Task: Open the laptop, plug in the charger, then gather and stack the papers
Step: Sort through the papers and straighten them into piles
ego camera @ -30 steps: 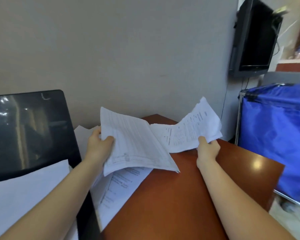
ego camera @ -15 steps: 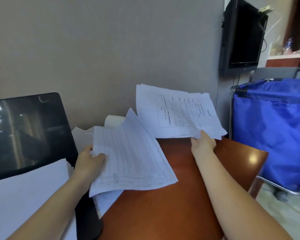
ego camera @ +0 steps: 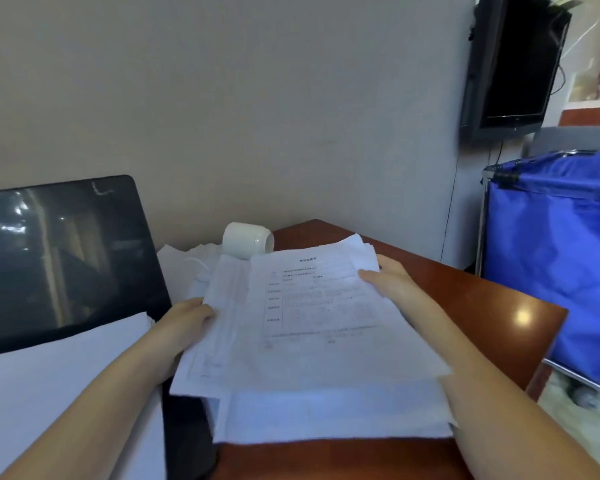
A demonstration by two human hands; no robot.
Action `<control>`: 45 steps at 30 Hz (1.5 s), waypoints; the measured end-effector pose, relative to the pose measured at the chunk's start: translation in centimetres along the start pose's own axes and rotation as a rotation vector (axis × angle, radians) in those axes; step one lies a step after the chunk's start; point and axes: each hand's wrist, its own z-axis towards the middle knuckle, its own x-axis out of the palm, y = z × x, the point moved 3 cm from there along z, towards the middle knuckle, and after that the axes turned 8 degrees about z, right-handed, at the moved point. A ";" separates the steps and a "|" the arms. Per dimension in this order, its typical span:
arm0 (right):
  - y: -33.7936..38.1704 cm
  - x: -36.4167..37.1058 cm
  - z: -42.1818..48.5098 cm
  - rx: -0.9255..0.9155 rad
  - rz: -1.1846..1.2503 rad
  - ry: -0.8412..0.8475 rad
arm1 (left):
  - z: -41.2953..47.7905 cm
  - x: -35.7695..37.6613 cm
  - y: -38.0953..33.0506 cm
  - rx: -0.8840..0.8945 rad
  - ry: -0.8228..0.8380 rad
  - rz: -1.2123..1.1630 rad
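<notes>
A loose stack of white printed papers (ego camera: 312,341) lies between my two hands over the brown table (ego camera: 482,306). My left hand (ego camera: 184,320) grips the stack's left edge, thumb on top. My right hand (ego camera: 388,275) holds the right edge, thumb laid on the top sheet. The open black laptop (ego camera: 63,251) stands at the left, its screen dark, with a white sheet (ego camera: 66,386) covering its keyboard. No charger is visible.
A white cup (ego camera: 246,240) lies on its side behind the papers, with more sheets (ego camera: 184,261) beside it. A blue cloth cart (ego camera: 555,258) stands right of the table. A black monitor (ego camera: 513,64) hangs on the wall above it.
My right hand brought its printed sheet down and left onto the pile in my left hand. Both hands now hold one stack, lower over the table.
</notes>
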 end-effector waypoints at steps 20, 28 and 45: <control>2.6 15.7 13.1 -0.399 -0.714 0.056 | 4.1 -1.1 -0.8 0.305 -0.235 0.429; 1.8 20.3 17.5 -0.260 -0.637 0.258 | 4.6 -1.9 0.0 0.278 -0.177 0.194; 0.8 12.6 20.1 -0.239 -0.697 -0.065 | 5.5 -1.8 0.6 0.180 -0.162 0.130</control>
